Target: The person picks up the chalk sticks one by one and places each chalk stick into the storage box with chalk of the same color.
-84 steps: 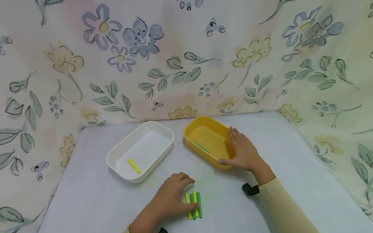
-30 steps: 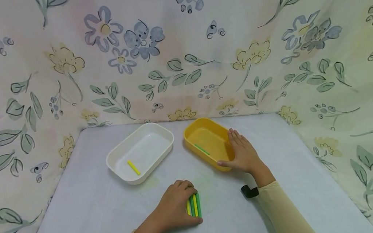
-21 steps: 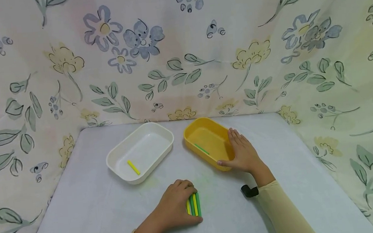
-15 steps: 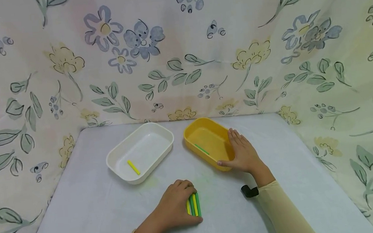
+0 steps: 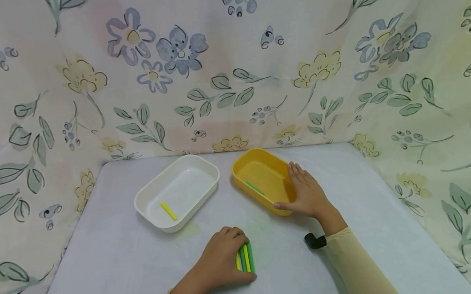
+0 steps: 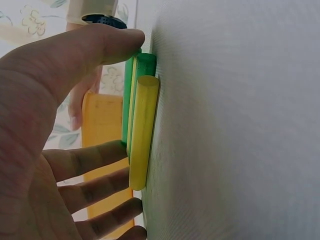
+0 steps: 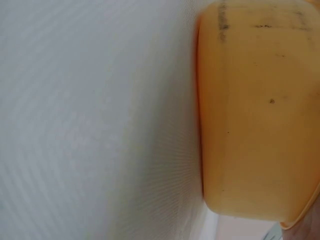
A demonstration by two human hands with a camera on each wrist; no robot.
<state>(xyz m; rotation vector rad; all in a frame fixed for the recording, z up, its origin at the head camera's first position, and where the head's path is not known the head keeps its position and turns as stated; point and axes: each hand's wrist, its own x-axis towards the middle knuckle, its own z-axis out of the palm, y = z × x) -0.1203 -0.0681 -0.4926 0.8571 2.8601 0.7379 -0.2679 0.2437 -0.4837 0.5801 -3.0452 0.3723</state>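
Left hand (image 5: 219,261) gathers the sticks (image 5: 244,259) on the counter (image 5: 116,267).
Its fingers curl around the bundle; the flat, open right hand (image 5: 306,196) steadies the yellow tray (image 5: 258,175). Next, I think, is lifting one stick.

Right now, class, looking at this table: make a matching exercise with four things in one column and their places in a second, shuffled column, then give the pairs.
Things
1. short yellow stick
2. thin green stick
3. left hand
4. right hand

Places
A. against the yellow plastic tray's side
B. inside the white plastic tray
C. on the bundle of yellow and green sticks
D. inside the yellow tray

Pairs: 1-B, 2-D, 3-C, 4-A
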